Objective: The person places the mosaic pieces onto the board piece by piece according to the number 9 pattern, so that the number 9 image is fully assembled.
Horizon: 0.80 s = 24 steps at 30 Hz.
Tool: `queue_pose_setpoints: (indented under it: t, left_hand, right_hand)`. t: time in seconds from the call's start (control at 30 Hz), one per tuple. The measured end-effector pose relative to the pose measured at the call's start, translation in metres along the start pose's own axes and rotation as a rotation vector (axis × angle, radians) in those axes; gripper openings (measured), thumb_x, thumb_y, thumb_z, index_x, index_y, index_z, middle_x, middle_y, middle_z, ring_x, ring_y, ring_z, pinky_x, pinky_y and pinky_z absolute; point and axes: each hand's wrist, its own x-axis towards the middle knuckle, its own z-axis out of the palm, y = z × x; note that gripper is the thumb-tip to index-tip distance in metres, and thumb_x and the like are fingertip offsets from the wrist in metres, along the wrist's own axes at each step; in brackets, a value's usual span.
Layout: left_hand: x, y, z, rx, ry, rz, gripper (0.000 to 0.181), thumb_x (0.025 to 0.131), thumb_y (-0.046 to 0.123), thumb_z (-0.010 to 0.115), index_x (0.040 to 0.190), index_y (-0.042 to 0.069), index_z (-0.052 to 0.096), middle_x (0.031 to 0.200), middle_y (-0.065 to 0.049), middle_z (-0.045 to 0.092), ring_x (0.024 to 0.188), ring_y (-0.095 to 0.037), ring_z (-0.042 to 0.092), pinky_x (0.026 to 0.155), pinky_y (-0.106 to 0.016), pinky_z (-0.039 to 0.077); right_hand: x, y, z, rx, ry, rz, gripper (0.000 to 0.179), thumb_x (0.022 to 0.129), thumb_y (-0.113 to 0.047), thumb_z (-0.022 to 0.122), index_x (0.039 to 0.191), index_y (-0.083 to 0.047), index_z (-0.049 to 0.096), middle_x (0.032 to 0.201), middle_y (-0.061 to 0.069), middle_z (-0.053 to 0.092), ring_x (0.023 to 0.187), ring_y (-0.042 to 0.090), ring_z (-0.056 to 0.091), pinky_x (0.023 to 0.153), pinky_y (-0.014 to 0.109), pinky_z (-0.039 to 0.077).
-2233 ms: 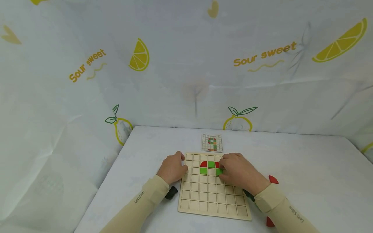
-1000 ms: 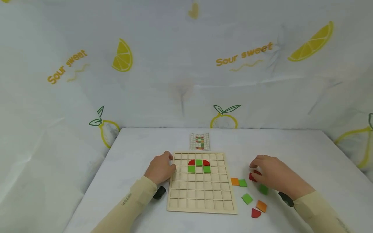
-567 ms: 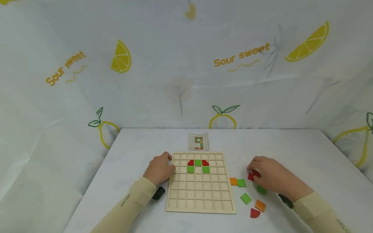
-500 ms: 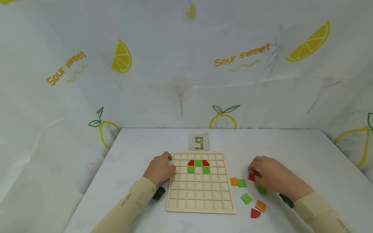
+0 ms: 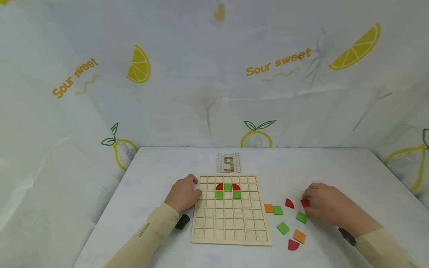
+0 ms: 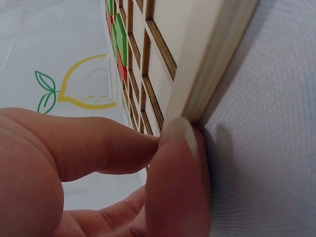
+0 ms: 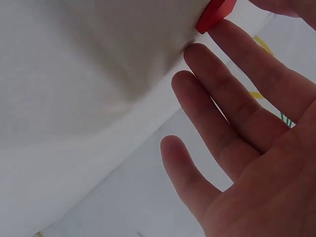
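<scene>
"Red piece: position?"

"Three o'clock of the board, pinched by our right hand; left hand grips board's ten-o'clock edge. Step, we judge: pickup; next needs steady lift."

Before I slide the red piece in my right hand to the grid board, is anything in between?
Yes: a loose red piece lies between your right hand and the grid board, then a green tile and an orange tile near the board's right edge.
</scene>
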Motion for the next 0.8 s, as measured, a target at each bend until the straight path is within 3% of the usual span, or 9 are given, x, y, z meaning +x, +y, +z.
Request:
queue_pose_setpoints:
  t: [0.2, 0.3, 0.43, 0.8]
  left_hand:
    - [-0.0009, 0.001, -0.0013, 0.003, -0.001, -0.011, 0.038, 0.099, 0.019, 0.066, 0.134, 0.005, 0.063, 0.067, -0.004, 0.062, 0.055, -0.017, 0.055, 0.057, -0.03, 0.042]
    - [-0.0021, 0.0018, -0.0008, -0.001, -0.006, -0.005, 0.039, 0.099, 0.018, 0.066, 0.135, 0.004, 0.062, 0.067, -0.004, 0.063, 0.055, -0.017, 0.056, 0.056, -0.03, 0.043]
    - [-0.0027, 0.0009, -0.0009, -0.008, -0.007, -0.003, 0.039, 0.099, 0.018, 0.066, 0.135, 0.004, 0.062, 0.067, -0.004, 0.063, 0.055, -0.017, 0.057, 0.056, -0.03, 0.043]
    - [-0.0006, -0.0004, -0.0005, -0.006, -0.003, 0.0, 0.038, 0.099, 0.019, 0.067, 0.134, 0.004, 0.063, 0.067, -0.004, 0.063, 0.056, -0.017, 0.056, 0.056, -0.03, 0.043]
  right_hand:
    - [-0.0077, 0.0084, 0.0004, 0.006, -0.004, 0.032, 0.02, 0.083, -0.02, 0.089, 0.098, -0.014, 0.079, 0.101, 0.0, 0.071, 0.095, 0.026, 0.066, 0.09, 0.055, 0.062]
    - [-0.009, 0.0076, 0.0011, 0.024, 0.012, 0.015, 0.02, 0.082, -0.018, 0.09, 0.098, -0.015, 0.079, 0.1, -0.001, 0.07, 0.094, 0.023, 0.065, 0.089, 0.052, 0.062]
    - [-0.0048, 0.0044, 0.0019, 0.041, 0.024, -0.017, 0.022, 0.081, -0.018, 0.092, 0.099, -0.016, 0.079, 0.1, -0.002, 0.069, 0.094, 0.021, 0.064, 0.087, 0.05, 0.063]
    - [-0.0021, 0.0075, 0.0015, 0.022, -0.018, 0.026, 0.025, 0.081, -0.022, 0.094, 0.099, -0.016, 0.078, 0.107, 0.004, 0.072, 0.1, 0.029, 0.067, 0.093, 0.057, 0.062]
